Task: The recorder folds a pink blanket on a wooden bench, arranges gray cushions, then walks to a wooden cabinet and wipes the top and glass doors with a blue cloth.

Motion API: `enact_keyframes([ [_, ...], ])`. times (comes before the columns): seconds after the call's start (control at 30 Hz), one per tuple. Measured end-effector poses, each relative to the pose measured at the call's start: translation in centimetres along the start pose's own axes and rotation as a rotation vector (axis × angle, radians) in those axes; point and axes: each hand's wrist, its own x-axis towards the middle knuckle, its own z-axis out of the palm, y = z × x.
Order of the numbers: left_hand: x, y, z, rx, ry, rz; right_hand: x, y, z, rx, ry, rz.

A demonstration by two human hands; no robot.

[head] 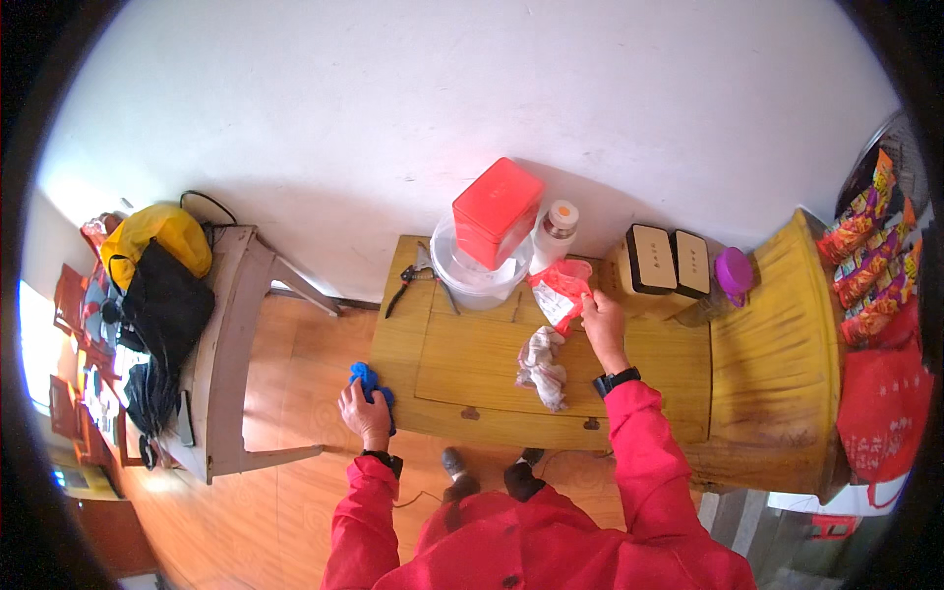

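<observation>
At the left edge of a yellow wooden table (457, 376), my left hand (366, 413) grips a bunched blue cloth (375, 385). My right hand (605, 328) pinches the edge of a red and white plastic bag (554, 291) over the tabletop. Just below that bag lies a crumpled whitish cloth (544, 369). Behind the bag stands a white thermos flask (553, 240) with an orange dot on its lid. To its left, a red box (490, 214) rests on a translucent plastic bucket (472, 287). Beside the bucket lie pruning shears (417, 276) with black handles.
Two cream and black canisters (653, 258) and a purple-lidded jar (732, 273) stand at the table's back right. A yellow wooden cabinet (778, 361) adjoins it, with snack packets (863, 273) and a red bag (881, 413) beyond. Leftward, a bench (225, 354) carries a black bag (166, 302).
</observation>
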Motion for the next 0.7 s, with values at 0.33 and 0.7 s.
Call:
enact_keyframes([
  [0.33,0.1,0.4,-0.3,-0.026,0.028,0.019,-1.0,-1.5,-2.1,0.287,0.159,0.282],
  [0.7,0.0,0.1,-0.3,-0.014,0.013,0.006,0.1,-0.5,0.3,0.682,0.312,0.554],
])
